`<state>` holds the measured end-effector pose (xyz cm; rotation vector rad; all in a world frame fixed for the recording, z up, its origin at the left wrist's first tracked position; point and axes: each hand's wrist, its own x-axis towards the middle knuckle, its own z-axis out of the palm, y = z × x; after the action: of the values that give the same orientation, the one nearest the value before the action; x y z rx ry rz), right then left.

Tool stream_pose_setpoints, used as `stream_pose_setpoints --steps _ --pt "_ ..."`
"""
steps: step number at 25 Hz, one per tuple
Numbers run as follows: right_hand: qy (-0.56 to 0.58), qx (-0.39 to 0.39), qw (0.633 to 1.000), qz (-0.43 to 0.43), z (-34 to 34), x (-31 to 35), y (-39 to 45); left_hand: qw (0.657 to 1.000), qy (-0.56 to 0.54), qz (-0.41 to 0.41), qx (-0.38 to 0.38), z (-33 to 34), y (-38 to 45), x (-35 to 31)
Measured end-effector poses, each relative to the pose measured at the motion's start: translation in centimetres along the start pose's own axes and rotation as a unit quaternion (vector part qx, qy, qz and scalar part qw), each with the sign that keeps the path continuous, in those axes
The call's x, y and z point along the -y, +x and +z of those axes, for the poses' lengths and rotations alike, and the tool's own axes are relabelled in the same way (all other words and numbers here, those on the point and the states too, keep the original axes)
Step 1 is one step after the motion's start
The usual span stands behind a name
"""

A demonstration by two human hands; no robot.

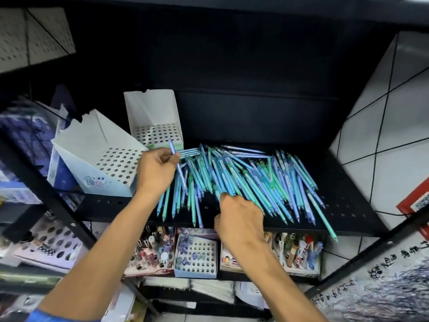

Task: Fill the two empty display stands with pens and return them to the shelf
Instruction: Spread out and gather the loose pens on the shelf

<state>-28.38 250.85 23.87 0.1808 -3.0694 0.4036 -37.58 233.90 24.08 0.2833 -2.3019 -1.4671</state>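
My left hand pinched one pen, ready for the nearer empty stand; my right hand gathered pens heaped on the shelf.

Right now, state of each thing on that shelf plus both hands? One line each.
Front display stand: empty, holes unfilled, tilted, overhanging the shelf's left edge.
Rear display stand: empty, upright.
Pen pile: loose, spread on the black shelf, some tips past the front edge.
Left hand: fingers pinching one pen, lifted beside the stands.
Right hand: fingers reaching into the pile's front edge; grasp not visible.
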Motion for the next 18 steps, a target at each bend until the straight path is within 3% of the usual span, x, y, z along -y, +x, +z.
stream_pose_setpoints --steps 5,7,12,18 --pt "0.022 0.039 0.999 -0.01 -0.8 -0.6 0.8 0.983 0.184 -0.005 -0.013 -0.1 0.1 2.3" --pt "0.056 0.049 0.997 -0.003 -1.2 -0.9 0.9 0.975 0.22 0.01 0.033 0.3 0.0 3.2" --pt "0.17 0.043 0.984 0.023 -2.8 -3.0 0.5 0.955 0.222 -0.02 0.195 0.7 -1.0 3.6" --pt "0.133 -0.019 0.988 0.072 -2.3 -5.5 6.7 0.944 0.241 -0.03 0.223 2.0 -1.4 2.7"
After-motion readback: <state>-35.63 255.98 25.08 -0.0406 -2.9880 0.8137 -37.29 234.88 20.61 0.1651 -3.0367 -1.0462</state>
